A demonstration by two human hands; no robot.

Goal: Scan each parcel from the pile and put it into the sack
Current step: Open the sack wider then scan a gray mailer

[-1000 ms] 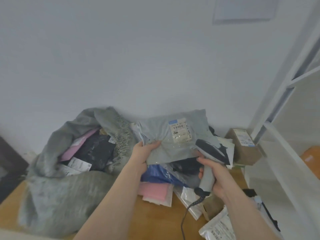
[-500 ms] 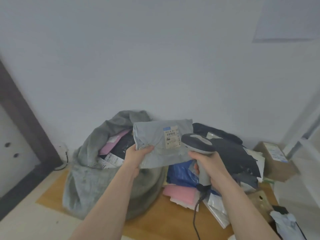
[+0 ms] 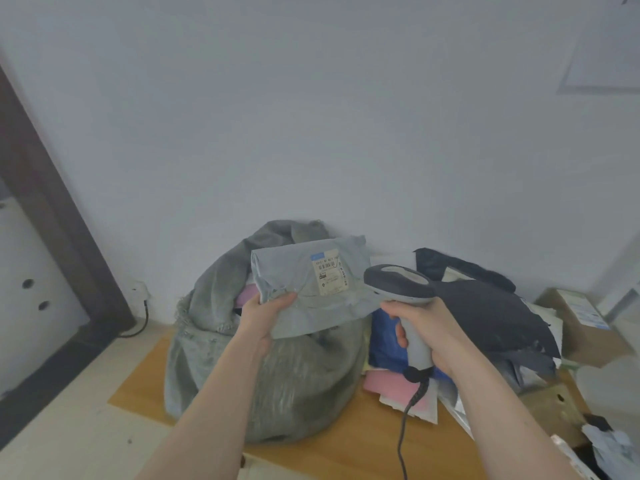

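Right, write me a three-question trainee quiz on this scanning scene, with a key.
1. Which hand grips the scanner?
2. True or false: the grey parcel already lies inside the sack.
3. The parcel's label faces: A) the camera B) the wall C) the floor.

Key:
1. The right hand.
2. False; the left hand holds it above the sack.
3. A
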